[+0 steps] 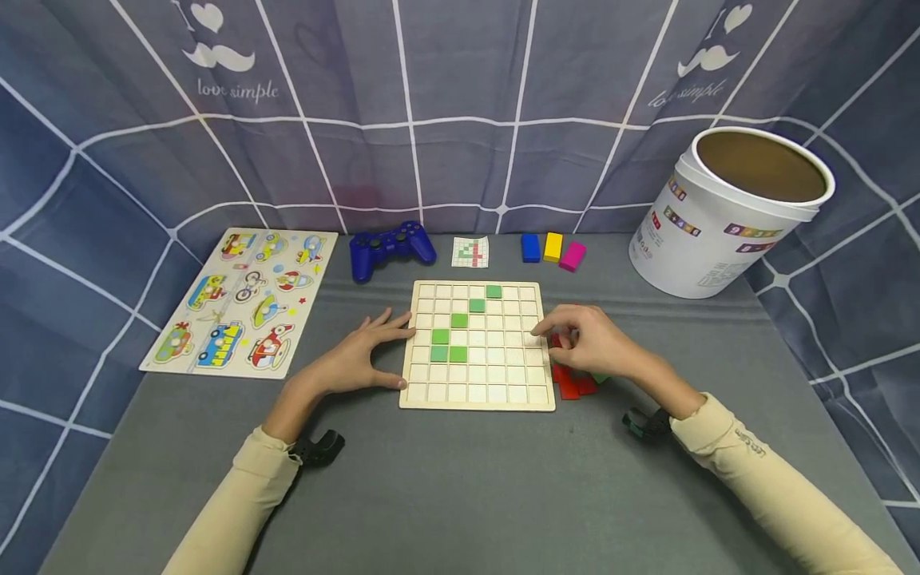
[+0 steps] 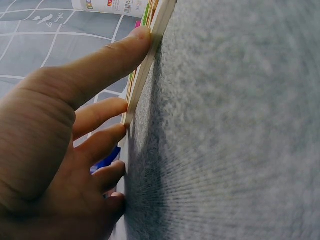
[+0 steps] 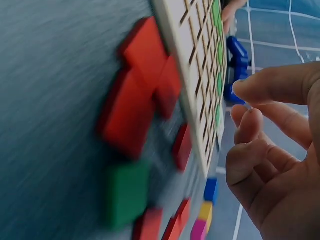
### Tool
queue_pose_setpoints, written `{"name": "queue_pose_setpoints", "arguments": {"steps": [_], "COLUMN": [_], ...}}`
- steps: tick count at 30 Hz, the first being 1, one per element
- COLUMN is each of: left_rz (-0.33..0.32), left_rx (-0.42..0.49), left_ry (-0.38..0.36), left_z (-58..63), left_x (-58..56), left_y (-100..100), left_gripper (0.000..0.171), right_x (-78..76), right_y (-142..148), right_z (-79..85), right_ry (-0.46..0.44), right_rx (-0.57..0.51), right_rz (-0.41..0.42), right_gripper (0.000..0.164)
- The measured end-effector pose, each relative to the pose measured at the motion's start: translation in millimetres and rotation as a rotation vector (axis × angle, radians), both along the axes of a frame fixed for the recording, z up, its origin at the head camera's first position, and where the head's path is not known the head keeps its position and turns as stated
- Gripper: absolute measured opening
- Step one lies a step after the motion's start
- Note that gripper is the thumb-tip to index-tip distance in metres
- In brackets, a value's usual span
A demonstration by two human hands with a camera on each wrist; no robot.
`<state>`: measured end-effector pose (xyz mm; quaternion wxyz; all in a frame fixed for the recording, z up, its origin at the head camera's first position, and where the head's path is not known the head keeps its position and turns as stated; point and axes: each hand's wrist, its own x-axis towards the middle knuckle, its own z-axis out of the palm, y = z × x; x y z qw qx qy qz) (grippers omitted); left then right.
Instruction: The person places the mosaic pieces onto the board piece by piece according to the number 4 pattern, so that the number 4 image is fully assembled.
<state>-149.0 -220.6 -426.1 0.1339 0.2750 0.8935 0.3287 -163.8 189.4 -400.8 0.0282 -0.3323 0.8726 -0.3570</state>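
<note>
A wooden grid board lies flat on the table, with several green square tiles set in its cells. My left hand touches the board's left edge with spread fingertips and thumb; the left wrist view shows that thumb against the board's side. Over the board's right edge hovers my right hand, its fingers bent. The right wrist view shows no tile between its thumb and fingers. Beneath that hand, loose red tiles and a green tile lie beside the board, partly hidden in the head view.
Behind the board are a small pattern card, a blue game controller and blue, yellow and pink blocks. A picture puzzle board lies at left. At back right stands a white bucket. A tiled-pattern curtain surrounds the table.
</note>
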Motion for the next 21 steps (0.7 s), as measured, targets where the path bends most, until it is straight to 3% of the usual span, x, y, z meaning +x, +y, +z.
{"name": "queue_pose_setpoints", "arguments": {"steps": [6, 14, 21], "left_rz": [-0.006, -0.003, 0.008], "left_rx": [0.040, 0.009, -0.002], "left_ry": [0.015, 0.005, -0.005], "left_z": [0.3, -0.9, -0.8], "left_x": [-0.1, -0.9, 0.2], "left_y": [-0.1, 0.5, 0.8], "left_gripper": [0.089, 0.087, 0.088], "right_x": [9.1, 20.3, 28.5], "right_y": [32.3, 58.2, 64.8], "right_z": [-4.1, -10.1, -14.5], "right_ry": [-0.043, -0.105, -0.038], "right_rx": [0.018, 0.096, 0.149], "right_rz": [-0.012, -0.027, -0.019], "right_gripper": [0.038, 0.047, 0.050]}}
